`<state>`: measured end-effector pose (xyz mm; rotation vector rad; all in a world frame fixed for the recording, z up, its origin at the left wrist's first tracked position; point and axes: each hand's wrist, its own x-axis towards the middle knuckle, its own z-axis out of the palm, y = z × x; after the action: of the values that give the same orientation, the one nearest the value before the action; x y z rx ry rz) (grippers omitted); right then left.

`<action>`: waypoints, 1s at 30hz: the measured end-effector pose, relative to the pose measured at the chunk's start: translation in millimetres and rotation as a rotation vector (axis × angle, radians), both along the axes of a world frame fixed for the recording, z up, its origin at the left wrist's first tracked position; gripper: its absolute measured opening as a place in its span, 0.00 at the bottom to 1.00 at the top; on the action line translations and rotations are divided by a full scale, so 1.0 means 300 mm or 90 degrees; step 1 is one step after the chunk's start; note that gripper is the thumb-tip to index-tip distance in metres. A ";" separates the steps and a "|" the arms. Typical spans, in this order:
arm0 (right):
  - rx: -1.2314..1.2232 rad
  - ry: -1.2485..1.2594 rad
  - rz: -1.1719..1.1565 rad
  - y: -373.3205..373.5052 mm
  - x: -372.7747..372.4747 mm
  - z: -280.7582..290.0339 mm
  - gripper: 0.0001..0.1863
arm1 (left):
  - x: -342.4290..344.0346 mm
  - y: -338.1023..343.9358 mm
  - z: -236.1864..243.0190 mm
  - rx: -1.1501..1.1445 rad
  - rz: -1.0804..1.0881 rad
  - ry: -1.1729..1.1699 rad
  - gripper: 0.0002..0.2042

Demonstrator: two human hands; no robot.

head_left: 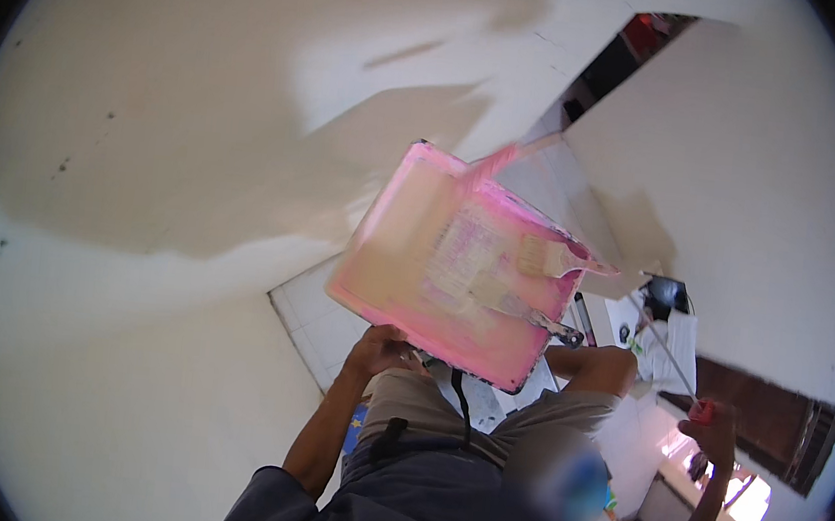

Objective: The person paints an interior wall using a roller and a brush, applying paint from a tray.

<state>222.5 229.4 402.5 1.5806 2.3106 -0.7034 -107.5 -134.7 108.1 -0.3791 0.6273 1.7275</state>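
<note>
A pink-stained paint tray [420, 231] with cream paint in it tilts in front of my body. My left hand [381, 349] is closed on the tray's near left edge, its fingers partly hidden underneath. Inside the tray, toward its right side, lie a paintbrush [539, 256] with pale bristles and a paint-smeared scraper [514, 302] with a dark handle. A blurred pink strip [490, 165] juts from the tray's far edge. Out to the right, my right hand [715, 436] is closed around the red handle of a thin rod [668, 352]; its far end is hard to make out.
Cream walls [109, 331] stand to the left and right, the left one shadowed. Low on the right are a brown slatted panel [755, 409] and a bright window [748, 501]. A black object [665, 294] and white papers [669, 343] sit beyond my knee. White tiles [312, 316] show below the tray.
</note>
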 end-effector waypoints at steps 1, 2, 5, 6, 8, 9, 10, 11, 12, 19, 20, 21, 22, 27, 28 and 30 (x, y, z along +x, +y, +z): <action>-0.041 0.004 -0.045 -0.036 -0.004 -0.006 0.13 | -0.019 0.010 0.001 -0.004 -0.014 -0.013 0.15; -0.072 0.045 -0.065 -0.070 -0.026 -0.018 0.13 | -0.031 -0.002 -0.047 -0.010 -0.038 0.010 0.15; -0.161 0.120 -0.188 -0.133 -0.123 -0.082 0.11 | -0.017 0.024 -0.097 -0.018 -0.043 0.026 0.15; -0.188 0.163 -0.232 -0.135 -0.112 -0.145 0.10 | -0.033 0.014 -0.096 -0.004 -0.057 0.012 0.16; -0.222 0.284 -0.319 -0.147 -0.194 -0.209 0.08 | -0.050 -0.003 -0.107 -0.018 -0.056 0.044 0.16; -0.250 0.378 -0.347 -0.137 -0.198 -0.288 0.08 | -0.051 0.001 -0.114 -0.024 -0.054 0.062 0.16; -0.220 0.412 -0.322 -0.132 -0.213 -0.351 0.09 | -0.060 0.029 -0.065 -0.035 -0.042 0.035 0.18; -0.247 0.429 -0.356 -0.110 -0.222 -0.428 0.09 | -0.069 0.049 -0.018 -0.050 -0.054 0.043 0.18; -0.234 0.436 -0.363 -0.076 -0.232 -0.500 0.08 | -0.067 0.072 0.027 -0.063 -0.060 0.050 0.18; -0.200 0.580 -0.560 -0.008 -0.353 -1.098 0.12 | -0.018 0.072 0.033 -0.109 -0.042 0.069 0.23; -0.135 0.538 -0.555 0.004 -0.342 -1.189 0.12 | 0.001 0.069 0.020 -0.110 -0.027 0.060 0.20; -0.073 0.496 -0.548 0.006 -0.345 -1.257 0.13 | 0.012 0.056 0.011 -0.114 -0.009 0.053 0.18; -0.004 0.418 -0.536 0.006 -0.352 -1.306 0.14 | 0.015 0.039 0.003 -0.102 -0.006 0.058 0.18; 0.042 0.382 -0.494 0.034 -0.349 -1.415 0.16 | 0.039 0.073 0.077 -0.164 0.019 0.069 0.18; 0.023 0.391 -0.497 0.060 -0.348 -1.419 0.16 | 0.040 0.060 0.066 -0.152 0.021 0.060 0.20; -0.017 0.422 -0.496 0.086 -0.345 -1.417 0.16 | 0.039 0.027 0.030 -0.127 0.028 0.045 0.25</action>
<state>119.2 255.1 -22.7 2.5487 1.9447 -1.6250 -95.6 -126.6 117.1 -0.4760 0.8517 1.7302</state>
